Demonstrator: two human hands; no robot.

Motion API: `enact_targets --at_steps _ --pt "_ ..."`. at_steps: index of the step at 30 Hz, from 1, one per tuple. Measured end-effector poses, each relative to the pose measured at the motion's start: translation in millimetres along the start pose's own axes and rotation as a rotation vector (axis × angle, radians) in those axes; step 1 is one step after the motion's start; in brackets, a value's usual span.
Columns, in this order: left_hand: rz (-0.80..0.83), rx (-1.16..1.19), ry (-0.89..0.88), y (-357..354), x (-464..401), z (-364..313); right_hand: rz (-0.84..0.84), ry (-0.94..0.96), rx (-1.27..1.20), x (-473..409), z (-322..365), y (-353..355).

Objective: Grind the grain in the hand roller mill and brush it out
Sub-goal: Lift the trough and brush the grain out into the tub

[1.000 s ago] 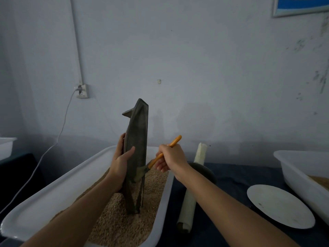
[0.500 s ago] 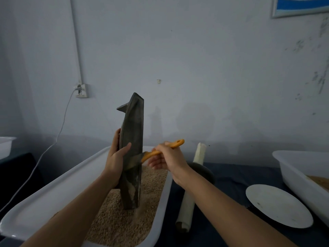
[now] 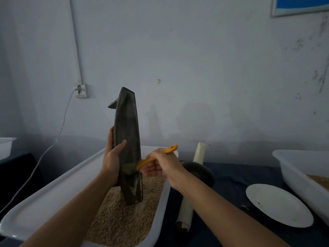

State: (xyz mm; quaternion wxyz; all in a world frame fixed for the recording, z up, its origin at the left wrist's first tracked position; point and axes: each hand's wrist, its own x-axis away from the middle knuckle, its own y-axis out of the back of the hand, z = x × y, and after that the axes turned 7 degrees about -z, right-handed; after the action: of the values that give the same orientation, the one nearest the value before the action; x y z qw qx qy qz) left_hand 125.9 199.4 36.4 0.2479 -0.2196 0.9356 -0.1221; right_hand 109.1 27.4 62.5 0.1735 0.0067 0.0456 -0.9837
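A dark boat-shaped mill trough [image 3: 126, 136] stands upright on its end over the grain [image 3: 122, 214] in a long white tray [image 3: 44, 204]. My left hand [image 3: 111, 157] grips the trough's left edge, thumb across its inner face. My right hand [image 3: 161, 166] holds an orange-handled brush [image 3: 156, 156], its bristle end against the trough's lower inner face. A dark roller wheel [image 3: 199, 172] on a pale wooden axle [image 3: 200, 152] lies on the table to the right of the tray.
A white plate [image 3: 277, 205] lies on the dark table at the right. Another white tray [image 3: 299, 175] with some grain sits at the far right edge. A white tub corner [image 3: 6, 146] shows at the far left. A wall socket [image 3: 81, 90] with a cable hangs behind.
My left hand has tilted the trough so its inner face turns more toward me. The brush in my right hand has swept down from mid-trough toward the lower end.
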Motion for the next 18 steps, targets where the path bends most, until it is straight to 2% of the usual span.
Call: enact_targets --at_steps 5,9,12,15,18 --pt "-0.049 -0.029 -0.027 4 -2 1 -0.171 0.053 0.229 2 5 5" --pt "-0.059 -0.011 -0.023 2 -2 2 -0.096 0.134 0.092 0 10 -2" --pt "-0.051 -0.001 -0.014 1 0 2 0.005 0.061 0.126 2 3 -6" --pt "-0.041 -0.031 -0.03 1 0 2 -0.069 0.02 0.265 3 1 0" --pt "-0.036 -0.06 -0.033 1 0 4 -0.138 0.086 0.328 3 4 6"
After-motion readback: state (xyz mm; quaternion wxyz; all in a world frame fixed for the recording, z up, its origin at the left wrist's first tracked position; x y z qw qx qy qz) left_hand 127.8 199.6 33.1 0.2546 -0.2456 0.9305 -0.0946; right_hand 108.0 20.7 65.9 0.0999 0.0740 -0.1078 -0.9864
